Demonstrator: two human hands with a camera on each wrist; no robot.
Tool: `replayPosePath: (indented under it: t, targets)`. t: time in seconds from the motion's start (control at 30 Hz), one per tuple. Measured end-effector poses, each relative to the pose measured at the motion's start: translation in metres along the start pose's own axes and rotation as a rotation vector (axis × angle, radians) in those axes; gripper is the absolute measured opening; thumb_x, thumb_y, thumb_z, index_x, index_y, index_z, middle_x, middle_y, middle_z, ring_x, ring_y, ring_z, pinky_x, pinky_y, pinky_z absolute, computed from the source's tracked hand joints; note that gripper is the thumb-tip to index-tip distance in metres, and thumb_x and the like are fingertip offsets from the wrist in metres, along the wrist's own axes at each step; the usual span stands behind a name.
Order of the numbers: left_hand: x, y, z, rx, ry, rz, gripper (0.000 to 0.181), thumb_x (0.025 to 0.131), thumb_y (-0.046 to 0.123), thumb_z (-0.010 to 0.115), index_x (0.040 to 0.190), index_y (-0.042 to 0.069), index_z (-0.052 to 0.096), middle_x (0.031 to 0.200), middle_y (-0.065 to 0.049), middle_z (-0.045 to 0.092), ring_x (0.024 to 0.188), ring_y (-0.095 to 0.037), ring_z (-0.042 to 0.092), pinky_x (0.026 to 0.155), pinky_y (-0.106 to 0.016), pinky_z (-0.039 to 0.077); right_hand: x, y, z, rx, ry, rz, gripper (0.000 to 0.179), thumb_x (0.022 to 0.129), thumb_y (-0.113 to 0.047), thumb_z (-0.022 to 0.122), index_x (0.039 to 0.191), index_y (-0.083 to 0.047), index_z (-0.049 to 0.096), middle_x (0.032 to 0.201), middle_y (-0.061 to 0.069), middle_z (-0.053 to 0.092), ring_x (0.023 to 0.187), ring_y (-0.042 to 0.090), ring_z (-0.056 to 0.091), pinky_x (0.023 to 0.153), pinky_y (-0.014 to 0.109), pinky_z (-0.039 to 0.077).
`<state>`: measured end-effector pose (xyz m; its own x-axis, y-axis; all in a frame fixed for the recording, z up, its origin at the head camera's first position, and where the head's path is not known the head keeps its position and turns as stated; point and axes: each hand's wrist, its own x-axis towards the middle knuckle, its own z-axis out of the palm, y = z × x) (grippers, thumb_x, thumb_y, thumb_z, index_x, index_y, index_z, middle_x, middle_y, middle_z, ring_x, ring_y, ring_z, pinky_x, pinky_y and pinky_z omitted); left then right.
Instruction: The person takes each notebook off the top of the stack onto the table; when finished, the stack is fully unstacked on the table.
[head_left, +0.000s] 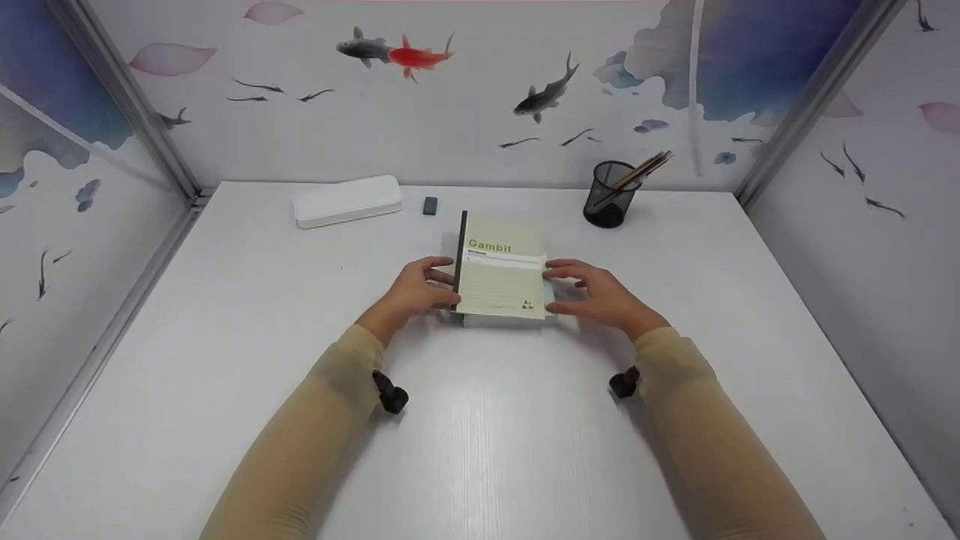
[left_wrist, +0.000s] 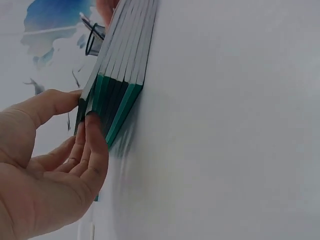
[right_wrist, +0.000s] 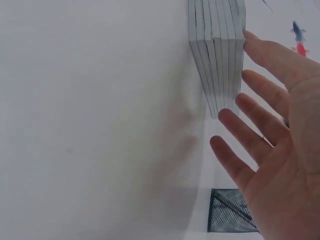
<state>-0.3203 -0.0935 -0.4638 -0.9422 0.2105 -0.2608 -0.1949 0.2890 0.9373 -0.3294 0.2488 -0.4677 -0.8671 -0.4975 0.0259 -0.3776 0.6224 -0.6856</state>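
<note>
A pale yellow-green notebook (head_left: pixel 501 281) with a dark spine and the word "Gambit" tops a stack of several notebooks (left_wrist: pixel 125 45). Its spine edge juts a little past the teal and dark spines beneath, as the left wrist view shows. My left hand (head_left: pixel 414 289) grips this top notebook at the spine side, thumb near the front corner and fingers bent under the edge. At the opposite side my right hand (head_left: pixel 596 292) touches the notebook's edge with its thumb. The other right fingers (right_wrist: pixel 245 135) stretch out, fairly straight and spread.
Behind the stack, a white case (head_left: pixel 349 201) lies at the back left beside a small dark block (head_left: pixel 430 205). A black mesh pen cup (head_left: pixel 609 206) holding pencils stands at the back right. Printed walls (head_left: pixel 480 97) border the white table (head_left: pixel 480 435).
</note>
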Motion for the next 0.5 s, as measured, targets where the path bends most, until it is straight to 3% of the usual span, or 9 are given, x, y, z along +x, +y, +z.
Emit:
replayPosePath:
  t: [0.23, 0.5]
  targets:
    - [0.0053, -0.0004, -0.0044, -0.188, -0.058, -0.05, 0.063, 0.092, 0.001, 0.07, 0.151, 0.009, 0.048, 0.136, -0.015, 0.061, 0.115, -0.026, 0.067, 0.098, -0.039, 0.059, 0.0017, -0.0051, -0.0038, -0.004, -0.021, 0.07, 0.063, 0.085, -0.036, 0.086, 0.141, -0.018, 0.063, 0.16, -0.002, 0.046, 0.153, 0.026, 0.034, 0.121, 0.056, 0.035]
    - [0.0062, -0.0028, -0.0065, -0.273, -0.071, -0.076, 0.066, 0.088, -0.004, 0.07, 0.149, 0.009, 0.049, 0.141, -0.013, 0.06, 0.112, -0.025, 0.069, 0.089, -0.038, 0.061, 0.0006, -0.0036, -0.0022, -0.01, -0.018, 0.108, 0.062, 0.086, -0.038, 0.085, 0.141, -0.022, 0.063, 0.159, -0.007, 0.046, 0.154, 0.024, 0.034, 0.124, 0.054, 0.03]
